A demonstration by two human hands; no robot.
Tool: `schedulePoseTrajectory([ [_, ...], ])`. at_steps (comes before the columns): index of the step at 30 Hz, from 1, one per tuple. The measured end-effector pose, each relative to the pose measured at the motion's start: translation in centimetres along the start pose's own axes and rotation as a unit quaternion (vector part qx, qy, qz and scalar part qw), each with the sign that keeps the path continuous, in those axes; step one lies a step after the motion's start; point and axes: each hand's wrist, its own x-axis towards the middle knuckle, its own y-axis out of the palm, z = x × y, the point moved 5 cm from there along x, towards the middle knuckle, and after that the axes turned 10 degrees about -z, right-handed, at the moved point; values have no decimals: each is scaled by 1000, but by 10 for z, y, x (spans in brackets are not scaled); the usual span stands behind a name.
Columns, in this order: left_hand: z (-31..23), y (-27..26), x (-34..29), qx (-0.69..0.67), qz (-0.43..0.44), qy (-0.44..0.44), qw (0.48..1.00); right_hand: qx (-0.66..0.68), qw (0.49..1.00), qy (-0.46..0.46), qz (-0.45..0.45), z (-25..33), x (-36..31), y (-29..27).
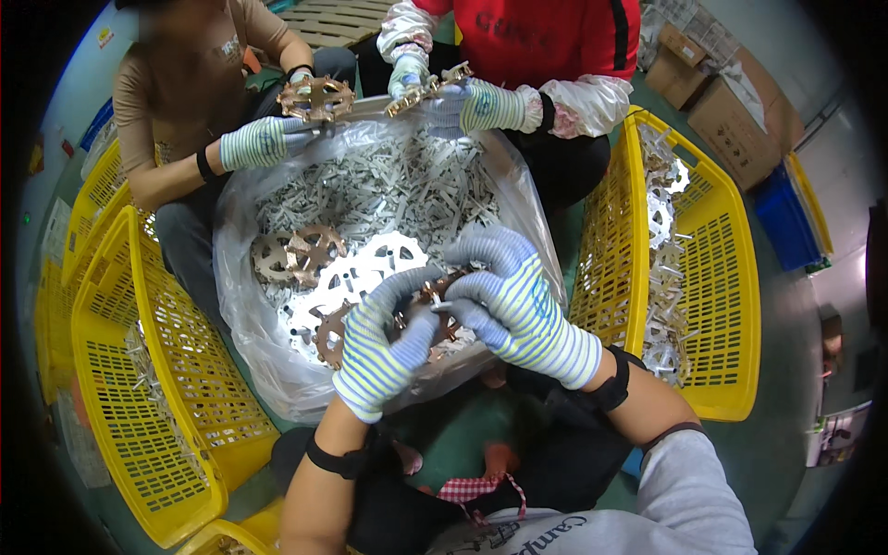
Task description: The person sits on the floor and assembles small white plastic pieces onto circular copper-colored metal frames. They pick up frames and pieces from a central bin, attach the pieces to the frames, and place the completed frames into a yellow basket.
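Note:
My left hand [393, 344] and my right hand [518, 301] wear grey-palmed gloves with blue and yellow-green stripes. They meet over the near side of a plastic-lined bin [277, 388]. Both are closed, fingertips together, around a copper-coloured metal part [431, 293], mostly hidden by my fingers. A small silvery piece shows between the fingertips. Beside my left hand, a copper-coloured toothed disc [330, 335] lies partly covered. Bright silver toothed discs [388, 252] and more copper-coloured discs [316, 252] rest on a heap of thin silvery metal strips [398, 190] inside the bin.
Two people sit across the bin, their gloved hands [264, 143] holding copper-coloured toothed parts [319, 98]. Yellow slotted baskets [199, 370] stand at left, and another yellow basket [712, 370] with silver parts stands at right. Cardboard boxes [735, 125] and a blue crate [786, 217] are at far right.

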Motion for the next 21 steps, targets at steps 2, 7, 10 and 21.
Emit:
schedulePoseTrajectory([
  [2, -2, 1, -1, 77, -7, 35, 996, 23, 999, 5, 34, -3, -4, 4],
  [7, 10, -3, -4, 50, -17, -7, 999, 97, 993, 34, 49, 3, -2, 5],
  [10, -2, -2, -3, 88, -11, 51, 995, 47, 998, 15, 46, 5, -2, 4],
  [21, 24, -30, 22, -39, -163, -69, 984, 87, 961, 261, -4, -79, -27, 16],
])
